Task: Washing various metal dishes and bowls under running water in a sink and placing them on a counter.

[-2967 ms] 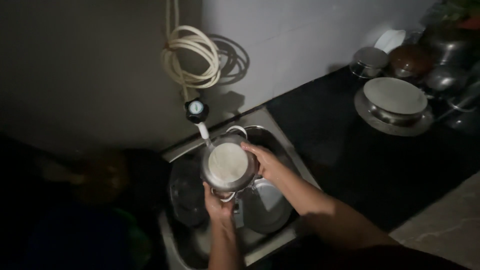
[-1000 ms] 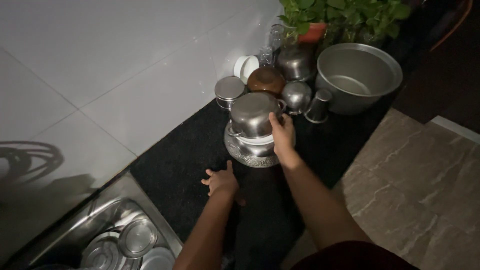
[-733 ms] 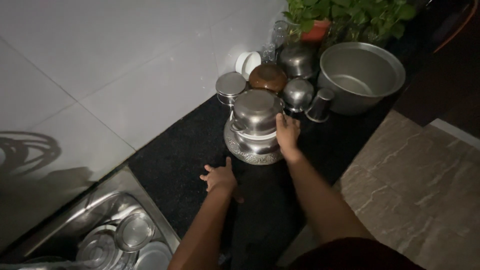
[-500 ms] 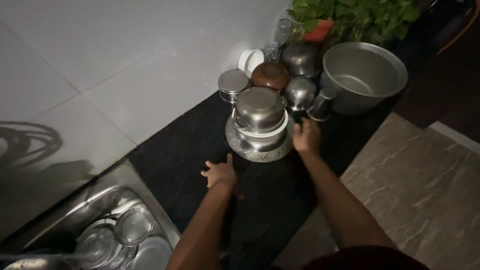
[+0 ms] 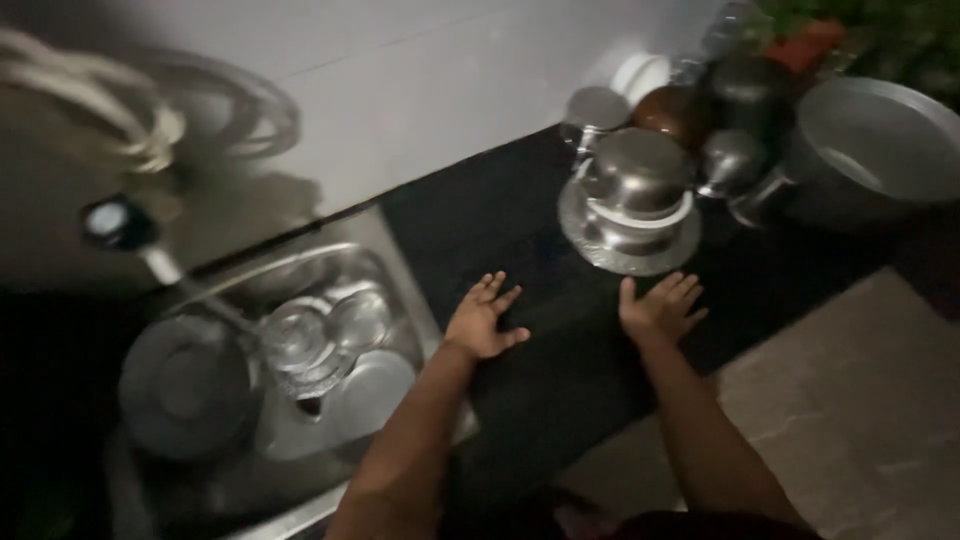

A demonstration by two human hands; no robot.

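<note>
My left hand [image 5: 482, 320] lies flat and open on the black countertop [image 5: 500, 220], just right of the steel sink [image 5: 400, 290]. My right hand [image 5: 660, 308] is open too, fingers spread, resting on the counter right below a stack of steel vessels. That stack is an upturned steel pot [image 5: 640, 170] on a bowl, standing on a steel plate [image 5: 625, 255]. Neither hand holds anything.
The sink holds several steel plates, lids and cups [image 5: 300, 340] under a tap [image 5: 130, 235]. Behind the stack stand small steel pots, a brown pot [image 5: 672, 108] and a large steel basin [image 5: 875, 150]. A coiled hose [image 5: 120, 110] hangs on the white tiled wall. Tiled floor lies lower right.
My right hand has let go of the upturned pot and dropped to the counter. The view has swung left, bringing the sink and tap back in.
</note>
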